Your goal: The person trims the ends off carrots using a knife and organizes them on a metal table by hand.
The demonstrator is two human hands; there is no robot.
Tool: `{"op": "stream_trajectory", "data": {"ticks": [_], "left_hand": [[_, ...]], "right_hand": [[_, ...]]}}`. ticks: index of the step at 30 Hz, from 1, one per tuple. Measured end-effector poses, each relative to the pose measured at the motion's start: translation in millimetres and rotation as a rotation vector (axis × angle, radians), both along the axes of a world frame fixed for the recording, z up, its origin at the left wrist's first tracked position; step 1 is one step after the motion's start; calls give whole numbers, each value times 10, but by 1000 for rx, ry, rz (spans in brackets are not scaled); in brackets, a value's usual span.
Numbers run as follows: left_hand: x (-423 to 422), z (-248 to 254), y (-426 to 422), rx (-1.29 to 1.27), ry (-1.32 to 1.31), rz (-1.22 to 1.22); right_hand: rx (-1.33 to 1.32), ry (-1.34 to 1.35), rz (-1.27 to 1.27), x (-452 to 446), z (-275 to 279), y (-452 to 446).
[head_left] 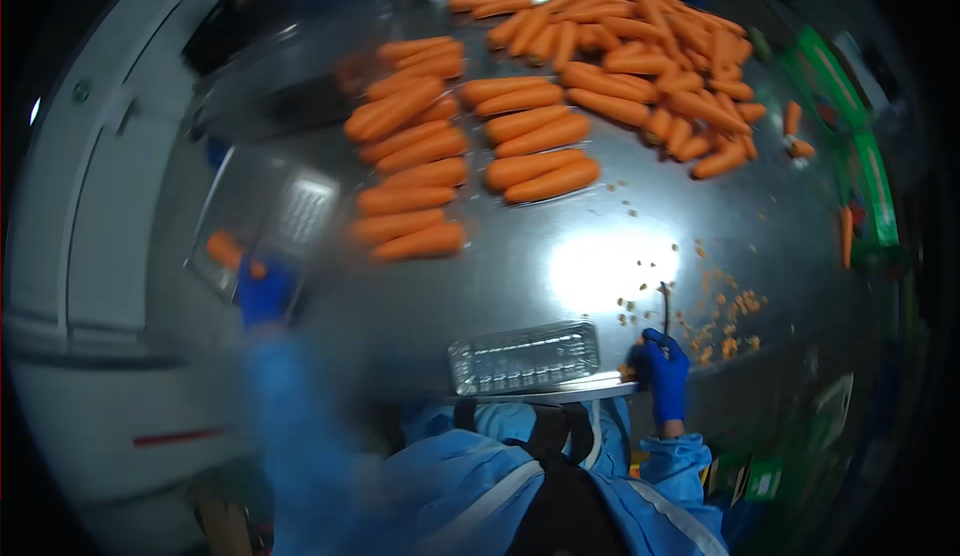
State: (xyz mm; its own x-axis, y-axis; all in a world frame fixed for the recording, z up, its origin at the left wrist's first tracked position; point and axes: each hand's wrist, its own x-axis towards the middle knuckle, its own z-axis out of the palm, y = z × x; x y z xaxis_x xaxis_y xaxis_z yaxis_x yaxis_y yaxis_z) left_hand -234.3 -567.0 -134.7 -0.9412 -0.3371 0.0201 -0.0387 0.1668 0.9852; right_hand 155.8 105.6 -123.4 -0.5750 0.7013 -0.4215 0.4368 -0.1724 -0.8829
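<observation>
- Right hand [662,366], blue-gloved, is gripping a thin dark tool [666,308], likely a knife, at the table's near edge; its fingers are closing round the near end.
- Transparent tray [525,358] is lying beside it on the metal table [480,301], showing its ribbed base.
- Left hand [264,291], gloved alike, is gripping a carrot [224,249] at the far left; blur is hiding the exact finger placement.
- Second tray [305,206] is lying by that carrot.
- Orange trimmings [740,308] are lying scattered beyond the right hand.
- Left row [405,199] and middle row [540,131] of carrots are lying in neat groups; judged as sorted already.
- Loose heap [690,56] is covering the far right; judged as unsorted. Estimate: the work is running partway, with much left.
</observation>
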Motion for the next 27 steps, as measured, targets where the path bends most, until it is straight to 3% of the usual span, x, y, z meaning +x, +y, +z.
{"op": "stream_trajectory", "data": {"ticks": [1,2,5,6,8,10,11,12,14,16,18,21,23,24,26,27], "left_hand": [[-33,58,96,371,-26,-20],[-29,182,260,825,-57,-10],[196,547,927,1711,-277,-239],[342,594,1329,1162,-110,-106],[772,883,2171,1094,-166,-128],[1055,837,2657,1120,-336,-509],[1224,807,2951,1049,-406,-654],[1400,801,3260,969,-476,-793],[1877,969,3822,681,-641,-886],[2187,1073,4290,441,-736,-1171],[2527,1093,4616,302,-675,-1418],[2825,1113,4845,-257,-250,-1644],[2865,1205,4916,-201,-169,-1866],[2891,1224,4931,-167,-129,-1973],[2717,1185,4879,-315,69,-1827],[2573,1160,4830,-384,168,-1746]], "right_hand": [[-94,14,-36,-68,242,-85],[-129,57,-64,-49,141,-69],[-136,104,-63,13,80,-70],[-82,200,-48,27,-56,-72],[-223,176,-86,-19,116,-192],[-82,216,49,-139,307,-430],[-141,228,75,-234,469,-608],[-260,140,124,-307,778,-710],[-284,254,112,-382,1016,-928],[-309,399,34,-401,1022,-1046],[-281,404,-147,-256,943,-1067],[-366,388,-300,288,731,-1000],[-483,293,-340,763,784,-968],[-454,390,-503,852,780,-969],[-376,590,-823,981,780,-938],[-389,549,-910,1175,614,-899]]}}
